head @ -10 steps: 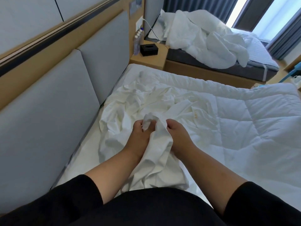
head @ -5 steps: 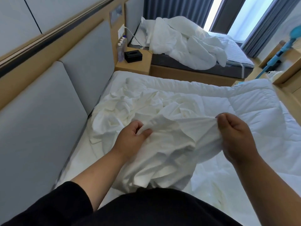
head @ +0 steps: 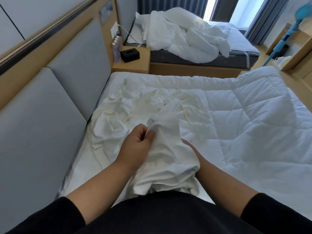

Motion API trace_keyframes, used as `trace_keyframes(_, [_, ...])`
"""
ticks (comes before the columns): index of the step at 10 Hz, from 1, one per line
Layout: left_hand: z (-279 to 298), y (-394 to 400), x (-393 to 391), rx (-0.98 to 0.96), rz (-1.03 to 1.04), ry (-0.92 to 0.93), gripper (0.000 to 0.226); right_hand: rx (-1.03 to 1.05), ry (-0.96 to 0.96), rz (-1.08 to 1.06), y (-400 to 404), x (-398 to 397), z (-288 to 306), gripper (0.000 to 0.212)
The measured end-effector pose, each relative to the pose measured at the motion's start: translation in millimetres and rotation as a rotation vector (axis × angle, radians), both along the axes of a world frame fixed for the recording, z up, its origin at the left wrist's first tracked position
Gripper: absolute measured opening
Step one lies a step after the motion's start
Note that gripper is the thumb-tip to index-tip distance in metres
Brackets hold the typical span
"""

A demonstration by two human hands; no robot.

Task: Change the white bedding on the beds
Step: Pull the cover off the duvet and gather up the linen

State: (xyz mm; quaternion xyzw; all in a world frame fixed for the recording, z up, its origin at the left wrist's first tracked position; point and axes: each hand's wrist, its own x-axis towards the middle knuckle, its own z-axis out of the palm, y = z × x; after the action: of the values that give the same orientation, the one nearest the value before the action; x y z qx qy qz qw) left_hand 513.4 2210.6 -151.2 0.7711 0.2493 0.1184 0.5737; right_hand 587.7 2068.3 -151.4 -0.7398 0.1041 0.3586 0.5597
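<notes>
Left hand [head: 137,146] pinches crumpled white sheet [head: 162,149] over puffy quilted duvet [head: 244,119].

Grey padded headboard [head: 50,105]; wooden nightstand [head: 133,65]; dark curtains [head: 172,5]

We see the left hand [head: 137,146] pinching a bunched white sheet [head: 166,152] above the near bed [head: 236,132]. The right hand [head: 190,147] is mostly hidden under the sheet; its grip is unclear. A rumpled duvet [head: 182,36] lies on the far bed [head: 211,59].
</notes>
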Motion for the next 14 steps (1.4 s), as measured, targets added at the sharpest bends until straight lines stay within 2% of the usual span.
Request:
trace_keyframes(1, [12,0,-8,-0.014,0.088,-0.041,0.029,-0.370,-0.105,0.219,32,-3,8,0.065])
trace_keyframes(2, [41,-5,-24,-0.036,0.074,-0.177,0.023,-0.418,-0.346,0.445,40,3,-9,0.031])
trace_keyframes(3, [67,-17,-42,0.002,-0.218,-0.196,0.027,0.059,-0.275,0.586,42,20,-14,0.021])
trace_keyframes(4, [45,-21,-56,-0.085,-0.315,-0.076,0.026,-0.051,-0.416,0.640,54,36,-19,0.023])
trace_keyframes(5, [-2,-10,-62,-0.729,0.145,-0.099,0.019,-0.014,-0.452,0.624,53,36,-19,0.016])
trace_keyframes(6, [-36,6,-63,-1.021,0.491,0.010,0.025,0.036,-0.375,0.565,50,35,-26,0.025])
trace_keyframes(7, [-42,11,-52,-1.006,0.527,0.129,0.021,0.058,-0.367,0.561,56,32,-29,0.040])
trace_keyframes(8, [-31,5,-44,-1.068,0.459,0.139,0.024,-0.002,-0.363,0.673,60,20,-31,0.034])
trace_keyframes(9, [-30,-2,-29,-1.005,0.388,0.067,0.019,0.032,-0.291,0.613,61,10,-38,0.025])
trace_keyframes(10, [-44,4,-18,-0.847,0.303,0.018,0.023,0.213,-0.194,0.365,52,17,-25,0.031])
trace_keyframes(11, [-57,10,-20,-0.532,0.263,0.084,0.029,0.464,-0.211,-0.042,38,45,-3,0.028])
trace_keyframes(12, [-66,15,-22,-0.474,0.282,0.103,0.033,0.469,-0.336,-0.186,0,62,21,0.028])
trace_keyframes(13, [-56,15,-14,-0.462,0.201,0.087,0.016,0.512,-0.188,0.026,-40,50,22,0.028])
trace_keyframes(14, [-55,18,-10,-0.421,0.149,0.089,0.028,0.182,0.122,0.391,-58,26,-14,0.011])
